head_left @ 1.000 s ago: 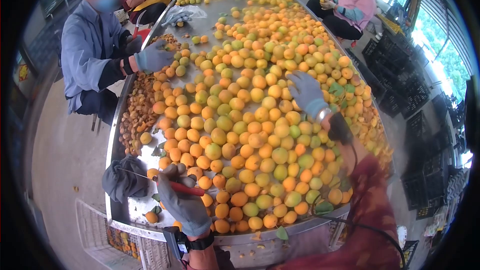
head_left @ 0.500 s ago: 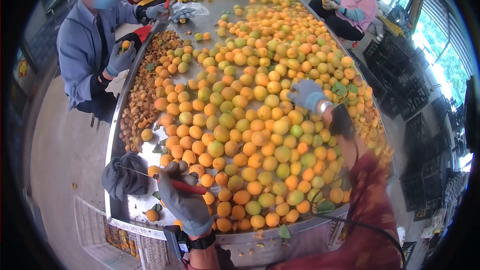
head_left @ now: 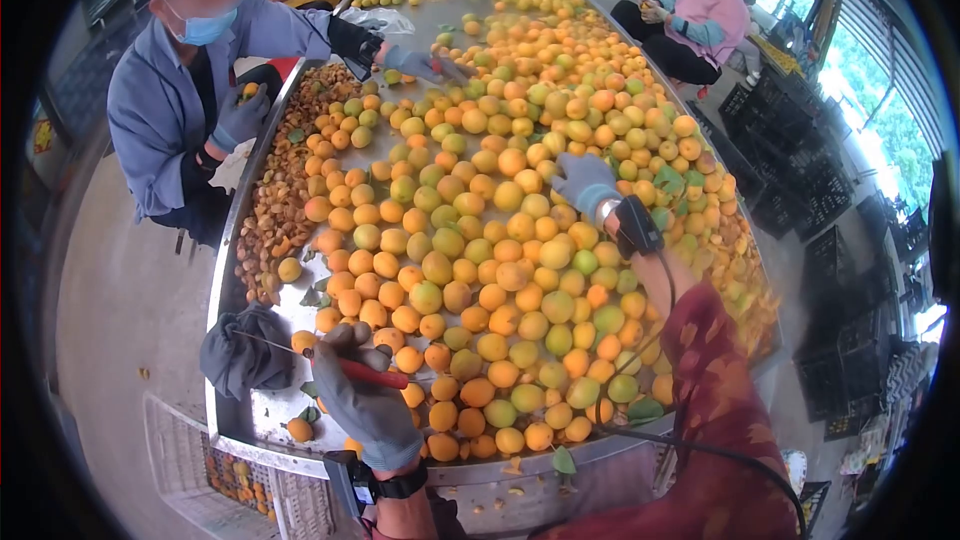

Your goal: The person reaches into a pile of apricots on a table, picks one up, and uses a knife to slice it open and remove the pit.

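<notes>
My left hand [head_left: 362, 395], in a grey glove, is closed round a red-handled tool [head_left: 372, 373] at the front left of the metal table [head_left: 262, 452]. The tool's thin metal shaft points left. An orange fruit [head_left: 303, 341] sits at my left fingertips. My right hand [head_left: 585, 183], also gloved, lies palm down on the pile of orange and green fruits [head_left: 490, 260] in the middle. Its fingertips are partly hidden among the fruits, so a hold on one cannot be made out. A dark cloth [head_left: 248, 350] lies left of my left hand.
A masked co-worker [head_left: 185, 90] at the left edge reaches over the pile. Another person [head_left: 705, 20] sits at the far right. Cut fruit pieces [head_left: 270, 200] line the table's left side. Black crates [head_left: 790, 160] stand right, a white crate [head_left: 190, 440] lower left.
My right hand has moved slightly left over the fruits. The co-worker's far arm has stretched out over the table to the pile. My left hand keeps its hold on the tool.
</notes>
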`<state>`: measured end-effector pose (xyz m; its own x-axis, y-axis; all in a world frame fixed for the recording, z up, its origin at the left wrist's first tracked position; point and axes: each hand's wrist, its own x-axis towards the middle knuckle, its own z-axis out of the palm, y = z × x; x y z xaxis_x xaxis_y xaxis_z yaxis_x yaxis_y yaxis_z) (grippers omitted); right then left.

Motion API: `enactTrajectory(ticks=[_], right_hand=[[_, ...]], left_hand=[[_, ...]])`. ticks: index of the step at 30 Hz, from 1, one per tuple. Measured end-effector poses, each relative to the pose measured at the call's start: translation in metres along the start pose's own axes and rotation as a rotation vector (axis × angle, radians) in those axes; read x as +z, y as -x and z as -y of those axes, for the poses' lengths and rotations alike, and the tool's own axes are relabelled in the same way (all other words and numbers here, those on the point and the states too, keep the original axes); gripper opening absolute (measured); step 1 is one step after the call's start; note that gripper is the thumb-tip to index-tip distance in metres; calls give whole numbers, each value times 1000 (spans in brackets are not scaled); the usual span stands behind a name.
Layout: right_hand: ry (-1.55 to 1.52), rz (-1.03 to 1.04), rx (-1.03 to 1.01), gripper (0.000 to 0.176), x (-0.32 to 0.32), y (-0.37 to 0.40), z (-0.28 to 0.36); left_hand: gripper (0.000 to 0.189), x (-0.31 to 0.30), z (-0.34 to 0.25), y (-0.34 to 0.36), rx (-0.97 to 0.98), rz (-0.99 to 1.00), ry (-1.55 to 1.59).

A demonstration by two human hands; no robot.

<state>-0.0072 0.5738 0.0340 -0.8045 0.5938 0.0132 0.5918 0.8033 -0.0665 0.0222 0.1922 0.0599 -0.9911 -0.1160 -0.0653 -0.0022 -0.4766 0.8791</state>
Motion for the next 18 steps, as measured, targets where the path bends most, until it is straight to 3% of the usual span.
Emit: enactTrajectory(ticks=[2,4,6,13,15,18], right_hand=[[78,103,-64,38,-2,2,6],[54,-42,-91,40,13,-7,12],[21,-54,-56,40,14,-17,18],[-4,94,-31,35,2,-32,16],[-75,194,-74,45,-6,-25,12],[11,194,-91,47,-11,-11,19]], left_hand=[[40,0,1,2,3,5,-15],[40,-1,2,4,4,35,-26],[40,3,1,8,12,35,-35],[35,2,-1,12,-8,67,-3],[37,3,-1,12,-9,53,4],[40,3,-3,13,-14,35,9]])
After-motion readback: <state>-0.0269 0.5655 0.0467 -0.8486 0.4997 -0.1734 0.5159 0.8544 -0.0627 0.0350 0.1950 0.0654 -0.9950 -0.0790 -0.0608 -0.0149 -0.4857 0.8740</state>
